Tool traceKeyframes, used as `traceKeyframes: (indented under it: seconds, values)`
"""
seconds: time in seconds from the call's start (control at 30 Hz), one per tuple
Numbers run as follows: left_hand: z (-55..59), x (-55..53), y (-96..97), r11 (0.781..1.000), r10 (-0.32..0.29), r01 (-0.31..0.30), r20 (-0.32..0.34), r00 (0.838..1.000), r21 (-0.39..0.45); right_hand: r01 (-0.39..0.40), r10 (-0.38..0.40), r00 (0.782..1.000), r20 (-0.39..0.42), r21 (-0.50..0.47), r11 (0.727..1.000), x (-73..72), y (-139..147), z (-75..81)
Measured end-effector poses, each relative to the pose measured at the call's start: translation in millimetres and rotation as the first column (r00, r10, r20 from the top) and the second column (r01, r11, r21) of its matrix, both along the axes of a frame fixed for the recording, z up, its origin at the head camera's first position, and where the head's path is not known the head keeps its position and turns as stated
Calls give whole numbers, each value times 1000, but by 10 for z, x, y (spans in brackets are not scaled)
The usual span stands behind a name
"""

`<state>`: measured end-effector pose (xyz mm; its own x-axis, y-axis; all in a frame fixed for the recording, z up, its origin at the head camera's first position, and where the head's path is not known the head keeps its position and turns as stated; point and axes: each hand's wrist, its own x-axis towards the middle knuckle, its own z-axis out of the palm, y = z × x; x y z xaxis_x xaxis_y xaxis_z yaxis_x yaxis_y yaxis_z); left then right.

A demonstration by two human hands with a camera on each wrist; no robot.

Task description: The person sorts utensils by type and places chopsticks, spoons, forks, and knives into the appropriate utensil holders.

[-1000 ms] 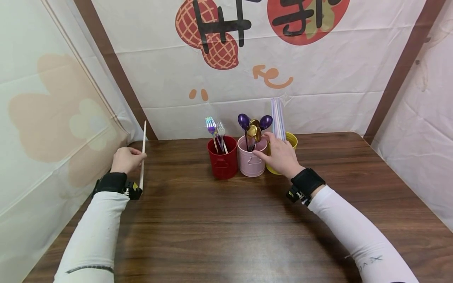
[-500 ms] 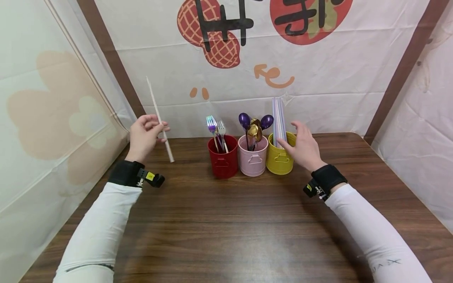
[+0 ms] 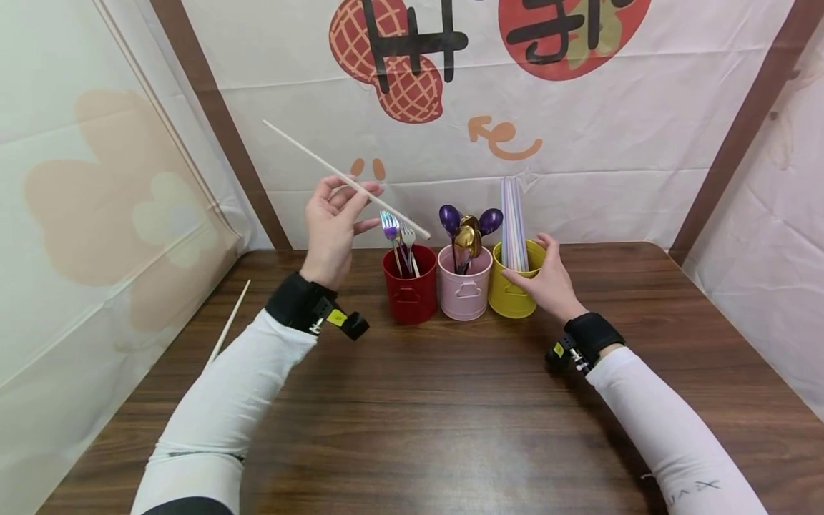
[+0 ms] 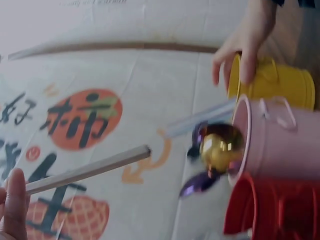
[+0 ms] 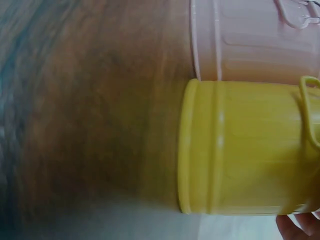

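My left hand pinches a long, thin white stick between thumb and fingers. It is raised in front of the back wall, slanting down right toward the forks in the red bucket. In the left wrist view, the stick's near side looks flat. My right hand grips the rim of the yellow bucket, thumb in front and fingers around the right side. Striped straw-like sticks stand in that bucket. The right wrist view shows fingertips against the bucket's side.
A pink bucket with purple and gold spoons stands between the red and yellow ones. Another white stick lies on the wooden table at left, partly hidden by the left forearm. Fabric walls enclose the back and sides.
My left hand has lifted the white stick and carried it right, tilting it. My right hand has moved from beside the spoons to the yellow bucket and taken hold of its rim.
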<state>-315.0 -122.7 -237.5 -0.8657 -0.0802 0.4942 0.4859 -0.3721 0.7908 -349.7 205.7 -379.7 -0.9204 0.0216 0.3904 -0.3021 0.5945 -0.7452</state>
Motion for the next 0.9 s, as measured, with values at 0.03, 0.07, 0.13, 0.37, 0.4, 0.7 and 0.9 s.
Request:
traceKeyframes:
  seconds: [0.03, 0.07, 0.13, 0.37, 0.4, 0.7, 0.9]
  values:
    - [7, -9, 66, 1000, -5, 5, -8, 1000, 3, 9, -9, 1000, -2, -15, 1000, -1, -6, -11]
    - [13, -27, 131, 1000, -5, 5, -19, 1000, 3, 19, -19, 1000, -2, -30, 999, -2, -14, -22]
    - [30, -63, 257, 1000, -1, 1, -36, 999, -3, 36, -36, 999, -1, -53, 998, -5, -25, -49]
    - [20, -196, 704, 999, 15, -18, -57, 998, -45, 66, -70, 997, -37, -104, 992, -11, -61, -123]
    - [1, -214, 761, 998, 17, -21, -61, 998, -66, 67, -72, 996, -44, -105, 992, -12, -63, -126]
    - [-264, -375, 1147, 960, 6, -4, 8, 1000, -279, 78, -81, 996, -32, -99, 992, -8, -74, -124]
    - [-452, -436, 1320, 920, -7, 31, 64, 998, -391, 78, -82, 996, -32, -98, 992, -11, -75, -120]
